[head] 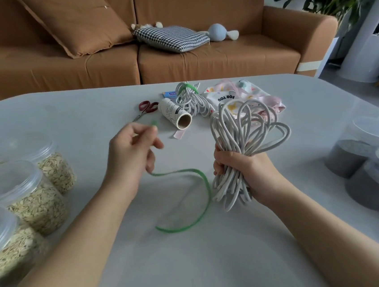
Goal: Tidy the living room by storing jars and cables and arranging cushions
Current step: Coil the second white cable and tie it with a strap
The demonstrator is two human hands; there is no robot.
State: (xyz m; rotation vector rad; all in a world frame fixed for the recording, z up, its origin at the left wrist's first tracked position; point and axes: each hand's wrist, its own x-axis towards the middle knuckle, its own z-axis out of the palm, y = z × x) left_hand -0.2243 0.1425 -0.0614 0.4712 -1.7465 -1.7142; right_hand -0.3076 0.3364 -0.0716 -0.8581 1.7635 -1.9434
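Right hand (245, 172) around white cable bundle (233, 124)

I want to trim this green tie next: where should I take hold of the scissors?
Take the scissors by their red handle loops, likely from above: they lie flat, loops at the far end, blades pointing toward the left hand.
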